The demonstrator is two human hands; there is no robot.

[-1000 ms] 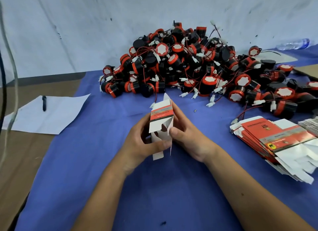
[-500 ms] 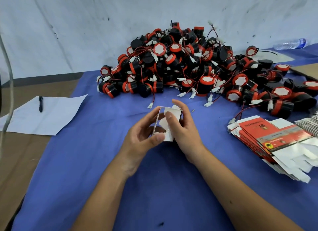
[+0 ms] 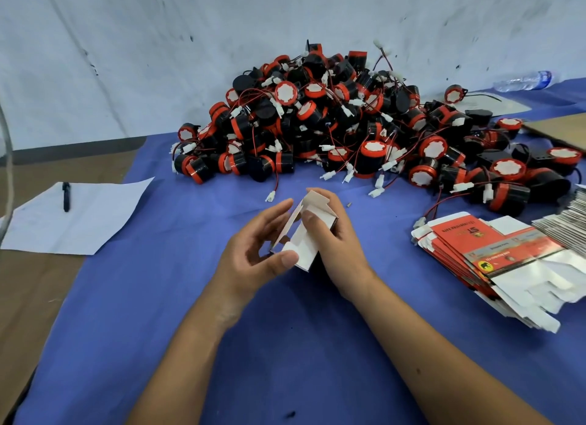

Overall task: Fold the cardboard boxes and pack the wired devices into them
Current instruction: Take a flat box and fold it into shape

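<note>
Head view: both hands together at centre, over the blue cloth (image 3: 285, 345), working one small cardboard box (image 3: 304, 231). Box is half-formed, held off the surface, tilted with its top end leaning away and right. Mostly the white unprinted inside shows: one flap folded over at the far end, a second white tab sticking out toward the camera at bottom. Thin dark edge visible along the left fold. Printed side not visible from here.

Left hand (image 3: 253, 253): thumb pressed on the lower white tab, fingers extended up along the box's left side. Right hand (image 3: 336, 234): wrapped round the right side of the box, thumb on top of the white panel near the fold. So both are clamped on the same box, nearly touching each other.

Pile of wired devices (image 3: 364, 129) sits behind the hands on the cloth: black round bodies, red rims, white faces, red/black leads with white connectors. Well apart from the box.

Stack of flat boxes (image 3: 494, 256) at right, red printed faces up, white flaps fanned toward the camera.

Left edge: sheet of paper (image 3: 79, 218) with a pen (image 3: 66, 196) on it. Plastic bottle (image 3: 523, 80) lying far right by the wall.
</note>
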